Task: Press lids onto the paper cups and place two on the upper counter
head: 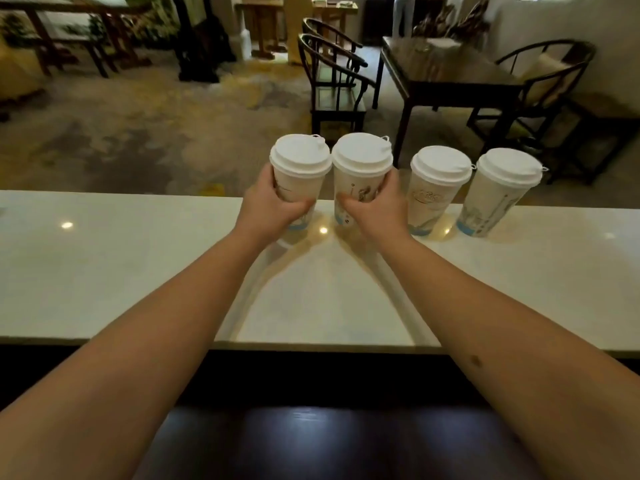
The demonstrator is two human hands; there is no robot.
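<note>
Four tall printed paper cups with white plastic lids stand upright, long axes vertical, in a row near the far edge of the white glossy upper counter [121, 265]. Cup printing is illegible. The left hand [270, 206] wraps curled fingers around the leftmost cup [298, 178]; the right hand [377, 206] likewise grips the second cup [360, 178]. The third cup [438, 188] and fourth cup [498, 195] stand untouched.

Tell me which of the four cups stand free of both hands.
The two rightmost cups stand alone on the counter; the left hand and right hand each hold another.
</note>
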